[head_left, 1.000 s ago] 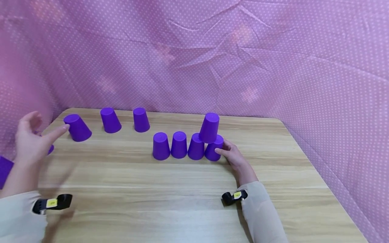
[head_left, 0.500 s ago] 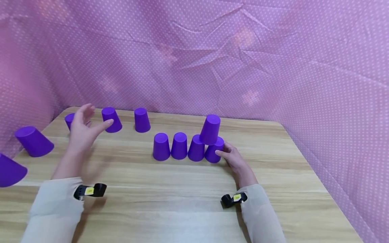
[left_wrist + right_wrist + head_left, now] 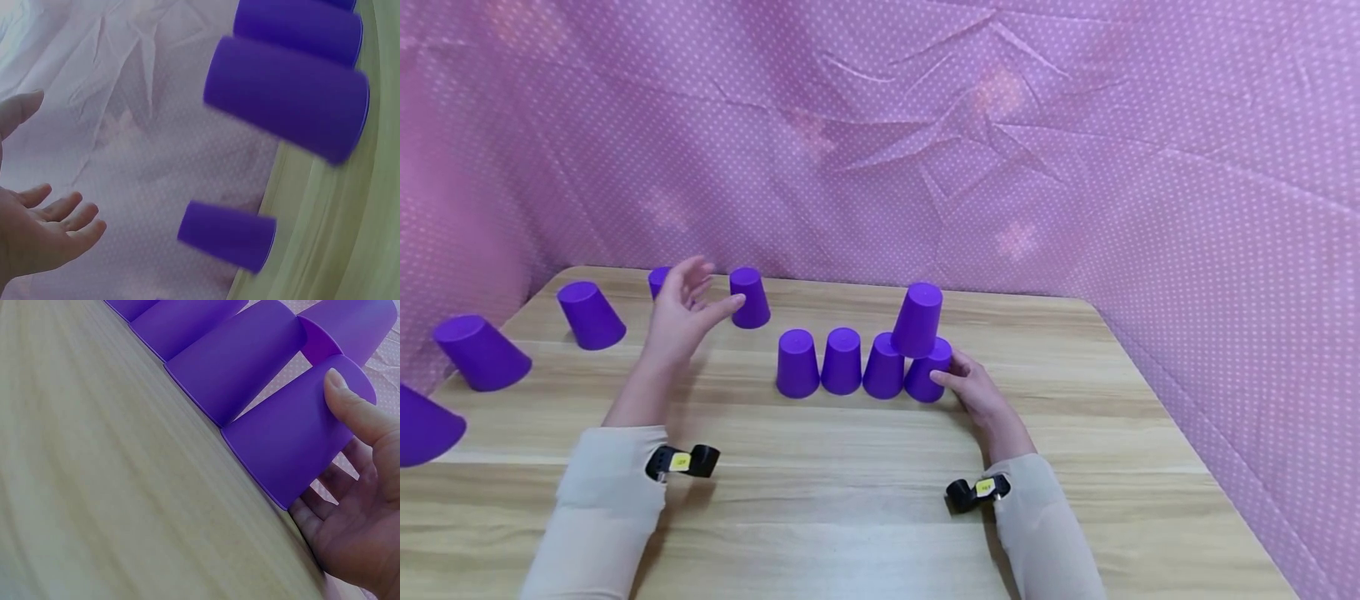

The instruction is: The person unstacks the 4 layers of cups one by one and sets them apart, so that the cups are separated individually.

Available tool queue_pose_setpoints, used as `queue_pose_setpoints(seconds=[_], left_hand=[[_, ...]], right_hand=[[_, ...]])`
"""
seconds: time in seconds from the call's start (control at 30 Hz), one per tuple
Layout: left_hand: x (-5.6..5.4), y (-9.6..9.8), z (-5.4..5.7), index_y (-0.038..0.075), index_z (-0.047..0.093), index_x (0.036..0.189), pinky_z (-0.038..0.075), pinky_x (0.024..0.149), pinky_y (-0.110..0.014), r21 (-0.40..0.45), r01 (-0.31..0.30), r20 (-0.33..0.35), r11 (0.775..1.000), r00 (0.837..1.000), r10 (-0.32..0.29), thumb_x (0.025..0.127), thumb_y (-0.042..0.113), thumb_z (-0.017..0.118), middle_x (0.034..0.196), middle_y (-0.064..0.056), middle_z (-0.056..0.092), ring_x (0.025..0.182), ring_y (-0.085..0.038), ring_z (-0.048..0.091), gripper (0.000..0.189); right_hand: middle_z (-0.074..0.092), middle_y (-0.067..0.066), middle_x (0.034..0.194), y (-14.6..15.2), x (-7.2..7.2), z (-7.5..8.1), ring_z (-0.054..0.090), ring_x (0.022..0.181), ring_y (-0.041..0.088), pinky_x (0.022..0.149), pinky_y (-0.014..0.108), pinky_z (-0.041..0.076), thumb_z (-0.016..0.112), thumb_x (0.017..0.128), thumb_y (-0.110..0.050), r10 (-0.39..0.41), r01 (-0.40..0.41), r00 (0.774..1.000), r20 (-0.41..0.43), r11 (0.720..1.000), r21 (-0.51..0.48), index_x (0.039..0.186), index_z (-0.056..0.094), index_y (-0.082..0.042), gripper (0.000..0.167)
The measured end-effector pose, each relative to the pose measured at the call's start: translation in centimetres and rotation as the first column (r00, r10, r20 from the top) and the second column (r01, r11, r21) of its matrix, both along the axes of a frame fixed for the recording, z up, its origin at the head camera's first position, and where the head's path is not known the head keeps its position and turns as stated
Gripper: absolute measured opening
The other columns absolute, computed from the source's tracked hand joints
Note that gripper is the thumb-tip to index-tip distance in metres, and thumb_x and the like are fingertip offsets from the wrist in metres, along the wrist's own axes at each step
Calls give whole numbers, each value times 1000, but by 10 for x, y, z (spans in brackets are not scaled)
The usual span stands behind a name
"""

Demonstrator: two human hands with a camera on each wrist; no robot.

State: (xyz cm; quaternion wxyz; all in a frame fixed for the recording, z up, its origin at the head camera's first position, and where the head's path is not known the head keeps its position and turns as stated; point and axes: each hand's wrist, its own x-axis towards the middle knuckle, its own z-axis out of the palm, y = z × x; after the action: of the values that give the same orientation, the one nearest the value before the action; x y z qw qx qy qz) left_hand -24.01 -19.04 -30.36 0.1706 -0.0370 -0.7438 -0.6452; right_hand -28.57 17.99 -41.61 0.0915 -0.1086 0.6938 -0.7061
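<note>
Upside-down purple cups stand in a touching row on the wooden table. My right hand holds the row's rightmost cup, thumb on its near side and fingers along its outer side. Another upside-down cup straddles the last two at that end. My left hand holds nothing; its fingers and thumb are spread in the left wrist view. Its thumb overlaps a separate cup at the back in the head view. Behind this hand, another cup is mostly hidden.
Three more upside-down cups stand apart along the left side: one further back, one nearer and one cut by the frame edge. A pink dotted cloth hangs behind the table and at its sides.
My left hand has swept right from the far left cups, past the back ones, to the cup nearest the row. The right hand and the row have stayed put.
</note>
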Motion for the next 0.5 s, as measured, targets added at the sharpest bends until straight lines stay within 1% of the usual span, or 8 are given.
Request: queue_pose_setpoints(seconds=[0.17,0.27,0.37,0.5], left_hand=[[-8,19,-2,2,22,132,23,99,-39,4,77,-6,997,997,-77,75,8,67,132,-17,31,120,-29,29,74],[-12,32,-3,2,23,132,23,99,-38,3,124,-15,992,992,-124,74,9,68,132,-16,31,120,-27,29,73],[-15,48,-2,2,23,132,22,100,-38,-6,169,-22,986,985,-169,73,11,68,132,-15,32,120,-25,29,74],[-20,72,-1,2,25,132,23,99,-36,-15,232,-24,973,972,-232,72,11,70,130,-14,34,119,-26,31,75]], right_hand=[[45,19,121,-2,1,1,40,112,25,98,33,25,60,78,-3,-4,4,1000,8,1000,0,126,41,0,52],[44,20,121,-3,1,1,39,112,25,98,32,25,59,79,-2,-4,4,1000,9,1000,4,126,40,1,51],[44,20,121,-4,1,2,40,112,25,98,33,25,59,79,-2,-6,6,1000,6,1000,2,127,39,1,52],[46,20,119,-4,0,2,42,110,24,98,33,25,59,78,0,-21,21,1000,4,1000,-12,126,40,2,51]])
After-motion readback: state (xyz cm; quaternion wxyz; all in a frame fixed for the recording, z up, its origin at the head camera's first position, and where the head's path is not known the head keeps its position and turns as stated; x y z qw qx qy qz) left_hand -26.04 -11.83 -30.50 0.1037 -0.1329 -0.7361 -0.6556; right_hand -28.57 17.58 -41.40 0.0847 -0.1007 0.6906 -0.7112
